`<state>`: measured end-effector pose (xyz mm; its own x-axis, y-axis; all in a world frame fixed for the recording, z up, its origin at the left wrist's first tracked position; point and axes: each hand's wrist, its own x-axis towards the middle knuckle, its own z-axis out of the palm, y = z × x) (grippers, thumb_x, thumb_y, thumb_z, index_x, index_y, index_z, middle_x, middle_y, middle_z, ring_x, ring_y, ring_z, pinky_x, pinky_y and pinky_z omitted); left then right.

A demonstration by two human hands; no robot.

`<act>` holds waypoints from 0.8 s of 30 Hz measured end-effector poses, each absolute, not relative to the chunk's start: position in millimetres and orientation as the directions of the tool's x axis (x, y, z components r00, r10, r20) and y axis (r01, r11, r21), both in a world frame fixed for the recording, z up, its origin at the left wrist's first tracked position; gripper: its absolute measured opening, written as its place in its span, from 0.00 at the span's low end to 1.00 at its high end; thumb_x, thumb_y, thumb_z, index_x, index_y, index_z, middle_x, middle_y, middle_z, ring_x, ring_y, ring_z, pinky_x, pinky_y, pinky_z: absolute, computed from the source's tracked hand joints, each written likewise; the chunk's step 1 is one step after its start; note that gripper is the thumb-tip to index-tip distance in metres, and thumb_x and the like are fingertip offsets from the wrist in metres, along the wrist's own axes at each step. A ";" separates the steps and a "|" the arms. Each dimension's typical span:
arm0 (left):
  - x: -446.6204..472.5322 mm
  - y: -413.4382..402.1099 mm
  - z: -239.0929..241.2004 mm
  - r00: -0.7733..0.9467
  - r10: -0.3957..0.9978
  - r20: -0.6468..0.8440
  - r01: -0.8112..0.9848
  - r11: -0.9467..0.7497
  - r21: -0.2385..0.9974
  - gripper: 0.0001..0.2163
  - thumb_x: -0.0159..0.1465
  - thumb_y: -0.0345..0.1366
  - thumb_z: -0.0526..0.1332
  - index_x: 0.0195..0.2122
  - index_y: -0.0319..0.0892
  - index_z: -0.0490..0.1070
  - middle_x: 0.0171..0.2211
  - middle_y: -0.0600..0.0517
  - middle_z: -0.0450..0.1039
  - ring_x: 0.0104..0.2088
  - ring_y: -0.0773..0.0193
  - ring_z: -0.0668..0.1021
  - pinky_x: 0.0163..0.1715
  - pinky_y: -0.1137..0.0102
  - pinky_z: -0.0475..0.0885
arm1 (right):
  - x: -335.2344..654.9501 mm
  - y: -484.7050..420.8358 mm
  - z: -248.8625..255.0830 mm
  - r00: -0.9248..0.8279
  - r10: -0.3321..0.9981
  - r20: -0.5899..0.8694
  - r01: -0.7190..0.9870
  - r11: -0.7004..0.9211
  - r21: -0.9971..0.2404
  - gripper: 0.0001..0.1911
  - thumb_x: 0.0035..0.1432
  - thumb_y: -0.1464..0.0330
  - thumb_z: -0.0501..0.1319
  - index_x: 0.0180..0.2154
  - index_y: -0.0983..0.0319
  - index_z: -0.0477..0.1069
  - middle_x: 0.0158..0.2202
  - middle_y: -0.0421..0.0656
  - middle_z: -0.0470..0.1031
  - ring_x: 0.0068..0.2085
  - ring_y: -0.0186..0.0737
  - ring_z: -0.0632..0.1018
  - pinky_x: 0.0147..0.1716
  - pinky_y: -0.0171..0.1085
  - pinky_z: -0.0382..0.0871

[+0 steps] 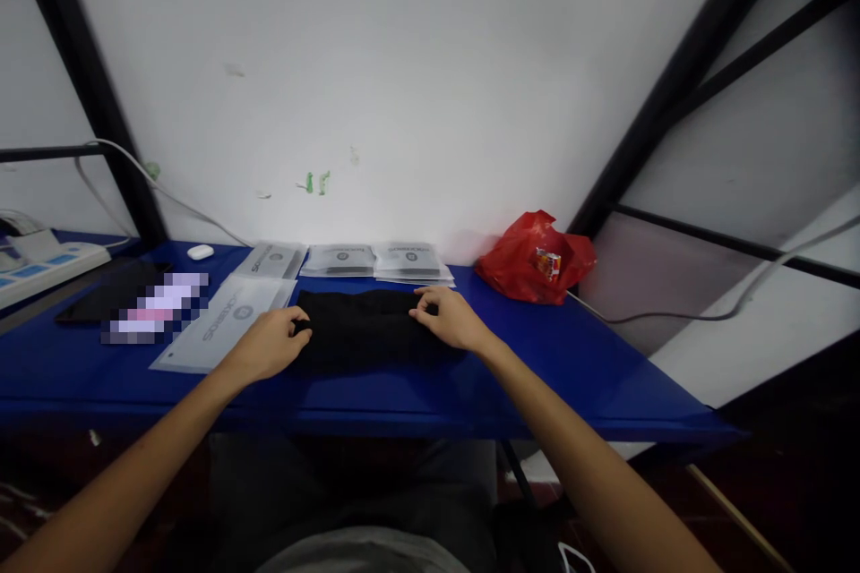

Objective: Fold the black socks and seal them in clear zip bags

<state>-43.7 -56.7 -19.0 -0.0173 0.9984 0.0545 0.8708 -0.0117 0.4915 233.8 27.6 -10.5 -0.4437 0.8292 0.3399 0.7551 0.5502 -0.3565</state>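
Note:
A black folded cloth (366, 331) lies on the blue table in front of me. My left hand (272, 345) is closed in a pinch at its left edge. At the upper right part of the cloth, my right hand (451, 318) also pinches the fabric between thumb and fingers. What kind of garment it is, I cannot make out. Beside my left hand lies a flat, translucent printed bag (225, 322), partly covered by that hand and wrist.
Behind the cloth are several printed bags (341, 260) in piles. A red plastic bag (530, 260) stands at the back right. To the left are a white earphone case (200, 252), a dark tablet-like slab (111, 286), a blurred-out item and a power strip (54, 273) on the blue table (578, 376).

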 end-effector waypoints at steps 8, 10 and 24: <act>-31.3 -56.2 -35.1 0.020 0.974 0.225 0.996 -0.038 0.077 0.11 0.60 0.33 0.54 0.43 0.39 0.69 0.43 0.44 0.69 0.44 0.52 0.72 0.36 0.64 0.67 | 229.3 33.9 -42.9 -0.466 0.755 0.461 0.791 0.589 -0.165 0.04 0.52 0.70 0.62 0.34 0.61 0.73 0.50 0.50 0.71 0.52 0.48 0.71 0.51 0.47 0.64; -29.5 -59.0 -36.7 0.138 0.941 0.308 0.986 -0.160 0.047 0.11 0.60 0.32 0.54 0.44 0.39 0.68 0.44 0.44 0.68 0.45 0.54 0.70 0.40 0.64 0.66 | 232.8 26.4 -40.5 -0.470 0.714 0.519 0.763 0.624 -0.166 0.05 0.55 0.69 0.60 0.35 0.61 0.73 0.52 0.49 0.70 0.54 0.47 0.69 0.53 0.48 0.62; -42.6 -76.4 -40.0 0.368 0.922 0.123 0.920 -0.380 0.097 0.16 0.60 0.28 0.49 0.47 0.41 0.69 0.48 0.46 0.71 0.47 0.56 0.71 0.47 0.62 0.64 | 261.0 -6.6 -37.2 -0.644 0.741 0.191 0.731 0.669 -0.136 0.16 0.53 0.70 0.59 0.45 0.61 0.72 0.61 0.51 0.60 0.62 0.50 0.58 0.60 0.54 0.50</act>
